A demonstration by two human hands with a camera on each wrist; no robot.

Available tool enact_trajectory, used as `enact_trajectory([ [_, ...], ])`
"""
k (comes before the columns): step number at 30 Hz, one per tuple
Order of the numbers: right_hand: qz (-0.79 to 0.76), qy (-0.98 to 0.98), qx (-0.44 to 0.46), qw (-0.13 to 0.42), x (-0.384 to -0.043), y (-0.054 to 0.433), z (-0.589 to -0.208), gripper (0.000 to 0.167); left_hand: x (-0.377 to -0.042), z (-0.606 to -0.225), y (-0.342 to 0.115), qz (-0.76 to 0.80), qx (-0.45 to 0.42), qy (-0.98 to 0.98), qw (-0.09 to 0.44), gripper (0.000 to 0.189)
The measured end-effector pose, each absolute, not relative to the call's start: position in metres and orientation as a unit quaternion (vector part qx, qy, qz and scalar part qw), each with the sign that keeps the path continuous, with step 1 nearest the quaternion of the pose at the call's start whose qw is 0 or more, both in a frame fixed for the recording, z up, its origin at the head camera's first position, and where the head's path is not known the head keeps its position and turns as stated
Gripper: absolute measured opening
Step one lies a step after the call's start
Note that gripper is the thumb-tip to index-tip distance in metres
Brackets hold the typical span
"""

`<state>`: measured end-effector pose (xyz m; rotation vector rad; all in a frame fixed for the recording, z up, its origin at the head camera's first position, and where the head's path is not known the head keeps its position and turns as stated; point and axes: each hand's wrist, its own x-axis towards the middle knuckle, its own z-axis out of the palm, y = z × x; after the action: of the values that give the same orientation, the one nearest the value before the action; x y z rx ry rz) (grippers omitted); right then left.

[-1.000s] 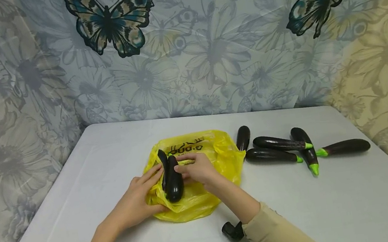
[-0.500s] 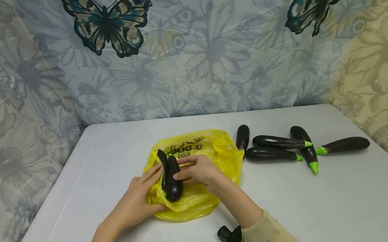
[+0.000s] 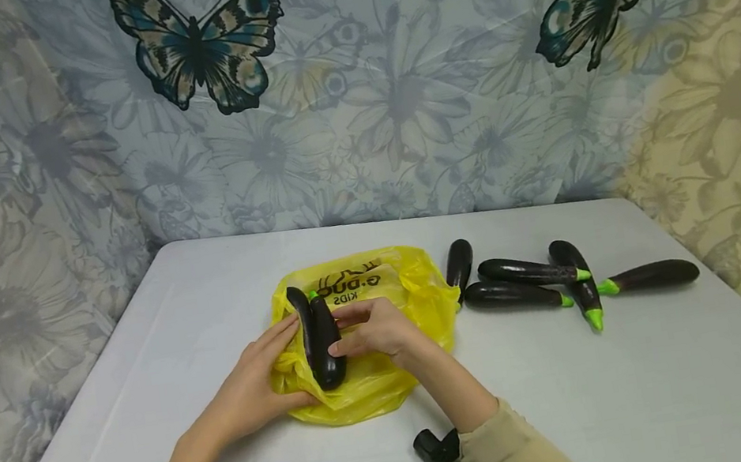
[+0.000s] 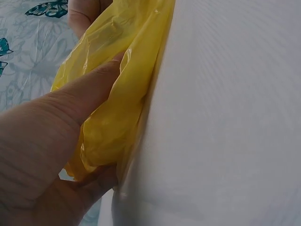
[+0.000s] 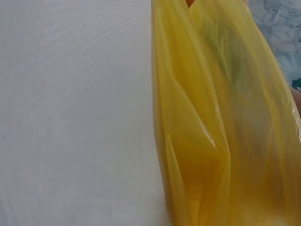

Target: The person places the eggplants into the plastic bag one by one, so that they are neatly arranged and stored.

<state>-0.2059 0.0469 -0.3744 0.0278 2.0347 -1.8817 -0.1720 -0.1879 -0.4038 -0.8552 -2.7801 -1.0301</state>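
Two dark eggplants lie side by side at the left of a crumpled yellow plastic bag [image 3: 373, 390], nearly upright in the head view. My right hand [image 3: 382, 333] holds the right-hand eggplant [image 3: 327, 341], thumb on its front and the other fingers at its right side. The left-hand eggplant [image 3: 301, 309] rests close against it. My left hand [image 3: 250, 385] holds the bag's left side, fingers spread along the edge and thumb near the front. In the left wrist view, the yellow film [image 4: 127, 99] folds around the left hand's fingers. In the right wrist view, bag film hides most of the right hand.
Several more eggplants lie right of the bag: one [image 3: 459, 262] beside its edge, a crossed group around another eggplant [image 3: 531, 271], and one [image 3: 658, 276] farthest right. The white table [image 3: 652, 380] runs to a butterfly-patterned cloth [image 3: 400, 139] behind.
The two eggplants in the bag have come closer together, and more of the left one shows. My right fingers have shifted slightly on the held eggplant. The head view has turned a little.
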Motion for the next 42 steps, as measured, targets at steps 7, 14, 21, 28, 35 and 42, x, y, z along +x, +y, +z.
enact_trajectory([
  [7, -0.646, 0.748, 0.015, 0.155, -0.2055, 0.0443, -0.3756, 0.047, -0.1741, -0.4043, -0.1892, -0.348, -0.268, -0.897, 0.038, 0.114],
  [14, -0.645, 0.75, 0.019, 0.148, -0.2033, 0.0423, -0.3738, 0.039, -0.1733, -0.4027, -0.1884, -0.355, -0.271, -0.894, 0.028, 0.115],
  [21, -0.639, 0.753, -0.004, 0.156, -0.2032, 0.0429, -0.3745, 0.037, -0.1723, -0.4016, -0.1893, -0.355, -0.285, -0.89, 0.027, 0.111],
  [28, -0.659, 0.73, -0.003, 0.182, -0.2046, 0.0454, -0.3765, 0.039, -0.1725, -0.4036, -0.1907, -0.358, -0.287, -0.888, 0.024, 0.109],
  [35, -0.67, 0.718, 0.012, 0.188, -0.2037, 0.0429, -0.3749, 0.037, -0.1728, -0.404, -0.1918, -0.359, -0.288, -0.887, 0.019, 0.108],
  [42, -0.668, 0.721, 0.016, 0.183, -0.2014, 0.0408, -0.3758, 0.036, -0.1732, -0.4041, -0.1926, -0.364, -0.289, -0.886, 0.006, 0.105],
])
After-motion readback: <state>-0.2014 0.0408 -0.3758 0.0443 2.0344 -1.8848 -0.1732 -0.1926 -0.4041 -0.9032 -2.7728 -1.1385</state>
